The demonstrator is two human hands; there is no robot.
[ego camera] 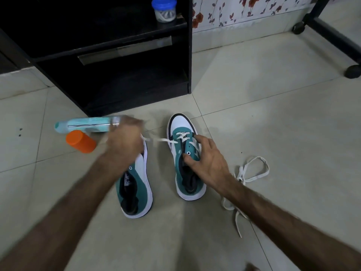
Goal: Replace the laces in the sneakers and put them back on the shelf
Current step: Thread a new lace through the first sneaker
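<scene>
Two teal-and-white sneakers stand side by side on the tiled floor, toes pointing away from me. The right sneaker (187, 159) is partly laced near the toe with a white lace (166, 140). One end of that lace runs left to my left hand (125, 141), which grips it and is blurred. That hand hovers over the front of the left sneaker (135, 190), which shows no lace. My right hand (203, 159) grips the right sneaker's upper at the eyelets, thumb on the tongue side.
A loose white lace (248, 178) lies on the floor to the right. An aerosol can (88, 125) and its orange cap (81, 141) lie at the left. A black shelf unit (117, 55) stands behind, with a blue-lidded jar (164, 9) on it.
</scene>
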